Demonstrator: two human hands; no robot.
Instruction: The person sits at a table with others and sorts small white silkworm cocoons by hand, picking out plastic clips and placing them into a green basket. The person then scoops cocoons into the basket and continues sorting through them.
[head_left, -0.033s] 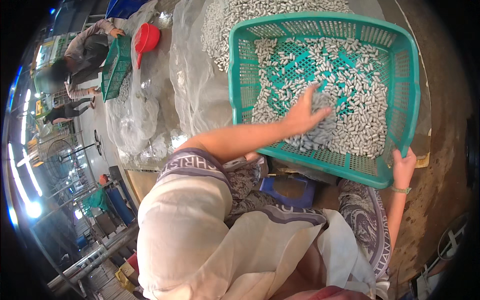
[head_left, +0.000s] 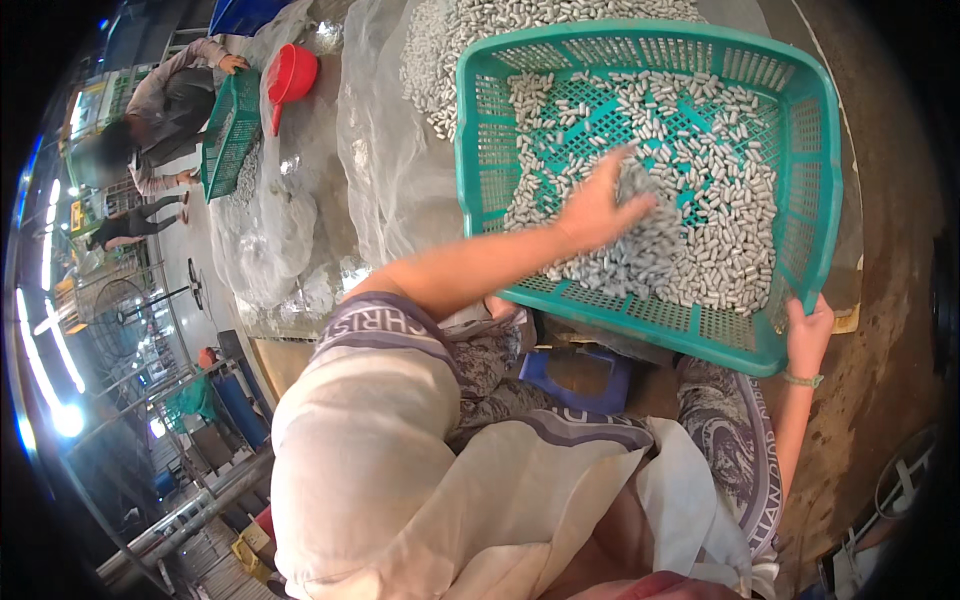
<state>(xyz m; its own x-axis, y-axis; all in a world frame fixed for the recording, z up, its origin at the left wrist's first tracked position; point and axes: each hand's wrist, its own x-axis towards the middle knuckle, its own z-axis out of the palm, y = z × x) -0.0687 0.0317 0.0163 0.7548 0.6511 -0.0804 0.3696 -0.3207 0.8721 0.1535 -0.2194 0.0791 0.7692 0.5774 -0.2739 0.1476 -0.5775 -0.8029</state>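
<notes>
A green plastic basket (head_left: 808, 180) with slotted walls is tilted in front of me, with many small silver-grey cylindrical pieces (head_left: 725, 240) spread over its mesh bottom. Inside it, my left hand (head_left: 595, 208) reaches among the pieces with thumb and fingers apart. Beside its palm, a cluster of pieces is blurred by motion; some of the fingers are hidden there. My right hand (head_left: 810, 335) is closed round the basket's near right corner.
A pile of similar pieces (head_left: 430, 75) lies behind the basket, beside clear plastic sheeting (head_left: 375, 150). A red scoop (head_left: 292, 75) rests farther left. At the far left another person (head_left: 165, 110) holds a green basket (head_left: 232, 135). Below my basket stands a blue stool (head_left: 535, 370).
My left hand has shifted slightly up and to the left within the basket, and the pieces beside it have moved. My right hand keeps its hold on the corner.
</notes>
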